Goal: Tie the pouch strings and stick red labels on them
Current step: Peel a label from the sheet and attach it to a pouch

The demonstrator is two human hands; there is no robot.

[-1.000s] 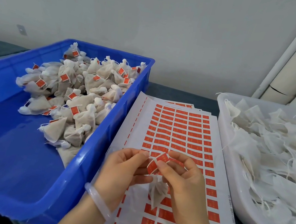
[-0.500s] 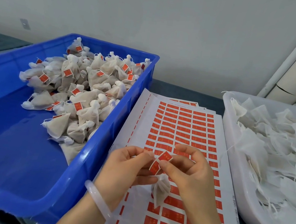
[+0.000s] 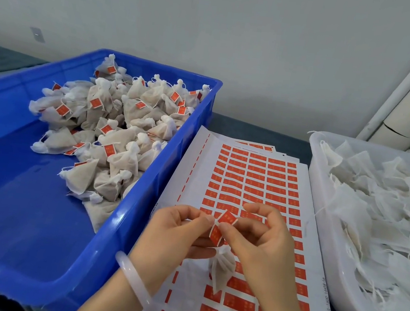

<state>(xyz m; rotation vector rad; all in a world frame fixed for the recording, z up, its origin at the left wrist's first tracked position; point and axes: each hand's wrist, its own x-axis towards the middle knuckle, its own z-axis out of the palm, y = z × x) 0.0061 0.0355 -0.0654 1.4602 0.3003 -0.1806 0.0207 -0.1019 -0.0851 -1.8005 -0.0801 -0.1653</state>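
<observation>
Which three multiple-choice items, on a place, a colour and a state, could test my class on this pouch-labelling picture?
1. Where do the labelled pouches lie?
A. in the blue crate
B. on a shelf
C. on the floor

2. What colour is the bangle on the left wrist?
A. red
B. white
C. blue

3. How is the red label in hand?
A. rolled into a ball
B. torn in two
C. bent, pinched at the fingertips

Answers: 1 A, the tagged pouches pile up inside the crate; 2 B, the ring is milky white; 3 C, the left hand and right hand pinch it, folded.
</observation>
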